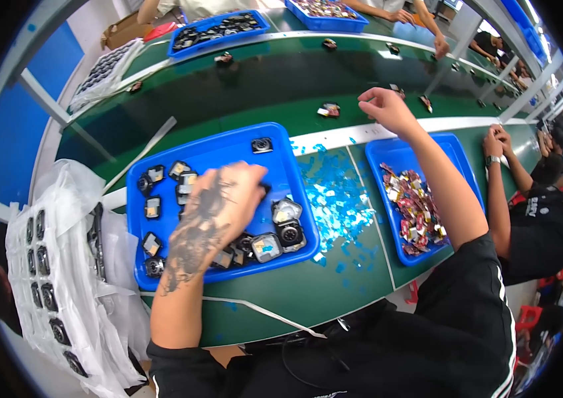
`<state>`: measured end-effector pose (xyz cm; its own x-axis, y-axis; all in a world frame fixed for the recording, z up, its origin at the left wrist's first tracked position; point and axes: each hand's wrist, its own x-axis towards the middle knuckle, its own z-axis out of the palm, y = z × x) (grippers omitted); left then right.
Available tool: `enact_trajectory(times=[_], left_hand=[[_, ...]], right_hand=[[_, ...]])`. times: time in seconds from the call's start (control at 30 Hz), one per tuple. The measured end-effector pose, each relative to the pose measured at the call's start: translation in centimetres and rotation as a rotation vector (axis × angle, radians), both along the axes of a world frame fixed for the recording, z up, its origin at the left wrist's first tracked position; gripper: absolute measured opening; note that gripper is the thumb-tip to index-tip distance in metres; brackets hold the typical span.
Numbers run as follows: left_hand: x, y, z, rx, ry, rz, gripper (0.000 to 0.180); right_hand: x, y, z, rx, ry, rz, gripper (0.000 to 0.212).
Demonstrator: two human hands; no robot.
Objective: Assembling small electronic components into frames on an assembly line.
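My left hand (218, 202), slightly smeared by motion, is over the large blue tray (275, 265). Its fingers are curled down, and a small black watch case (265, 190) shows partly at the fingertips; most of it is hidden. Square watch cases lie around it in the tray, among them one with a round dark back (290, 233) and one with a pale inside (267, 247). My right hand (385, 109) reaches above the far edge of the bench, over the dark green belt, fingers bent and apart, nothing visible in them. Below it on the belt lies a small red-and-black part (328, 109).
Blue film scraps (341, 212) litter the bench between the trays. A second blue tray (397, 249) holds reddish-gold parts. White bagged trays of watch cases (46, 285) stand at left. Opposite, people work beside more blue trays (218, 33); a co-worker's hands (496, 142) are at right.
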<state>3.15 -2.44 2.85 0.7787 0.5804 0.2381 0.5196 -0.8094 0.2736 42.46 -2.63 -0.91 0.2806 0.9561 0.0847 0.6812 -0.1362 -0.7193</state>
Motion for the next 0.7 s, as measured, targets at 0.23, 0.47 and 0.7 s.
enact_trajectory(times=[0.23, 0.47, 0.7], left_hand=[[2.5, -0.4, 1.7, -1.134, -0.767, 0.003, 0.014], [4.3, -2.3, 1.0, -1.458, -0.897, 0.039, 0.032], [4.5, -3.1, 1.3, -1.359, -0.816, 0.041, 0.046]], right_hand=[[-1.2, -9.4, 4.1, -0.309, -0.214, 0.303, 0.015], [-2.8, -11.2, 2.3, -0.165, -0.202, 0.257, 0.016], [-1.1, -13.3, 2.9, -0.132, -0.207, 0.130, 0.027]])
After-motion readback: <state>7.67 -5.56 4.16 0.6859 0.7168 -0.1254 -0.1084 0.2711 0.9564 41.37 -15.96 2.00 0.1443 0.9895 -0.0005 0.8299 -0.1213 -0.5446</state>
